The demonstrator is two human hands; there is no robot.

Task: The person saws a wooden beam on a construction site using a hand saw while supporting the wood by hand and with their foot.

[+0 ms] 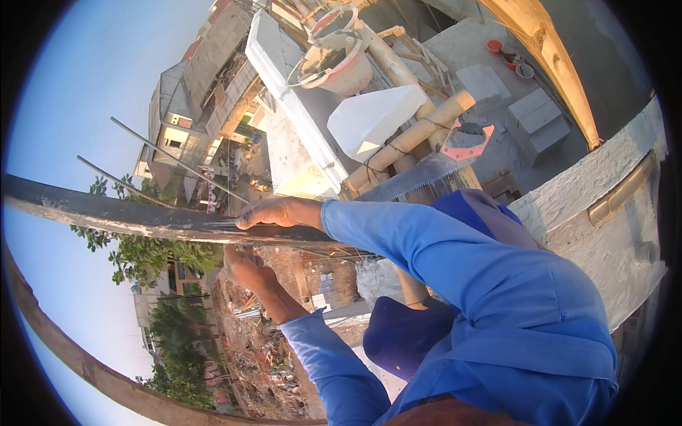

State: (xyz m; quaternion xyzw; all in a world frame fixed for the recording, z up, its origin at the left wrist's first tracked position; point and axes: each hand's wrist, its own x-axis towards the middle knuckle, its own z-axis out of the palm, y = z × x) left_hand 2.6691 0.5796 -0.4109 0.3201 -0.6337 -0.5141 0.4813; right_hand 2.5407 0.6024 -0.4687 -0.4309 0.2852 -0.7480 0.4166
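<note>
The right hand (273, 211) lies curled over the top edge of a long dark plank (128, 213) that runs out to the left high above the street; its fingers are closed on the board. The left hand (245, 268) sits just below the plank, partly hidden under it, so I cannot tell whether it grips anything. Behind the blue sleeves, a handsaw (433, 170) with an orange handle rests across bamboo poles (412, 135). A white block (373, 117) and a bucket (337, 60) stand near, on the concrete ledge (284, 78).
</note>
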